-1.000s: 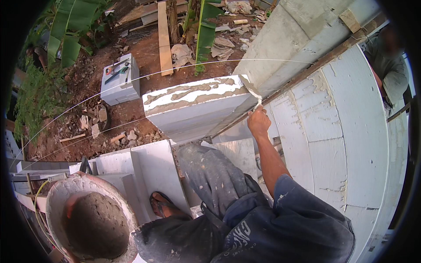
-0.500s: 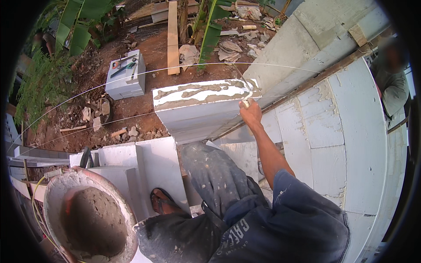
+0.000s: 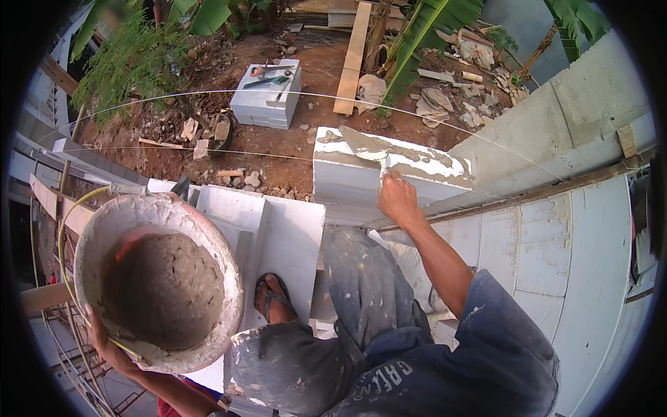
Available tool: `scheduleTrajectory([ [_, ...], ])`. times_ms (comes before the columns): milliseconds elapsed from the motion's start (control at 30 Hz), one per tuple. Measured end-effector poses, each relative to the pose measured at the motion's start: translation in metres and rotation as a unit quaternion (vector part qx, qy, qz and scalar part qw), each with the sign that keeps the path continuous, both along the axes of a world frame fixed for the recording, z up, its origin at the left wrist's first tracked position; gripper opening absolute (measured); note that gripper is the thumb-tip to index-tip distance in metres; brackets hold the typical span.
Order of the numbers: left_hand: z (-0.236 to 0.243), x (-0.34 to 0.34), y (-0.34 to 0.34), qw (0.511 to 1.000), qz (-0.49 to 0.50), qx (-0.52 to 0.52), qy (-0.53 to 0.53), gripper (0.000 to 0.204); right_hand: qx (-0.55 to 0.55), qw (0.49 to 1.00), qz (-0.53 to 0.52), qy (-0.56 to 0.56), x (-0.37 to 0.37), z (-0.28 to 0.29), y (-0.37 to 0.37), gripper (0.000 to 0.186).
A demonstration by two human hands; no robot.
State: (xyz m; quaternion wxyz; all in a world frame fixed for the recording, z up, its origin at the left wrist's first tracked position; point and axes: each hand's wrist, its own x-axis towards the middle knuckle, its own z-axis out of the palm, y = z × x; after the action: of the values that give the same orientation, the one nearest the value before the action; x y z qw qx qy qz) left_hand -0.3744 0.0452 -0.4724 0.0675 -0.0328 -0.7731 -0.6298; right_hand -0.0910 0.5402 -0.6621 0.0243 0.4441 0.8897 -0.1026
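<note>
My right hand point(image 3: 399, 197) is closed round the handle of a trowel point(image 3: 361, 144). Its blade lies over the left part of a white block wall's top point(image 3: 326, 147), where rough strips of grey mortar point(image 3: 424, 164) are spread. At lower left stands a round mortar bucket point(image 3: 226, 260), its rim crusted, with wet grey mortar point(image 3: 174, 292) inside. Against the bucket's outer left side my left hand point(image 3: 104, 340) grips it; its fingers are partly hidden by the wall of the bucket.
A thin string line point(image 3: 257, 91) crosses above the wall. Beyond, a stack of white blocks point(image 3: 262, 108) carries a handsaw point(image 3: 267, 81) and other tools on red soil. A long plank point(image 3: 353, 59) lies behind. A tall block wall point(image 3: 542, 243) rises at right. My sandalled foot point(image 3: 272, 297) rests on white blocks.
My view has swung left, so the scene sits further right. The trowel has moved from the right end of the mortared top to its left part. My left hand has appeared at the bucket.
</note>
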Motion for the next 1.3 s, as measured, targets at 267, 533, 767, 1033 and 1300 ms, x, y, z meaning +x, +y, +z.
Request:
scheduleTrajectory([
  [267,-0.001,0.005,0.01,0.998,-0.014,0.059,-0.014,0.045,-0.027,0.993,-0.021,-0.111,-0.019,0.037,0.103,0.026],
  [533,-0.005,-0.005,-0.003,0.997,0.013,0.072,0.006,0.042,-0.493,0.752,-0.239,0.366,0.042,-0.001,0.02,0.034],
  [767,0.012,0.008,0.016,0.999,0.01,0.045,-0.028,0.045,-0.519,0.7,-0.319,0.373,0.119,-0.071,-0.073,0.034],
  [1033,0.015,0.018,0.056,0.999,-0.01,-0.047,0.002,0.046,-0.461,0.818,-0.157,0.308,0.122,0.003,-0.089,0.033],
  [1300,0.032,0.056,0.102,0.997,-0.039,0.027,0.057,0.043,-0.056,0.913,0.387,0.117,-0.07,0.165,-0.102,0.023],
])
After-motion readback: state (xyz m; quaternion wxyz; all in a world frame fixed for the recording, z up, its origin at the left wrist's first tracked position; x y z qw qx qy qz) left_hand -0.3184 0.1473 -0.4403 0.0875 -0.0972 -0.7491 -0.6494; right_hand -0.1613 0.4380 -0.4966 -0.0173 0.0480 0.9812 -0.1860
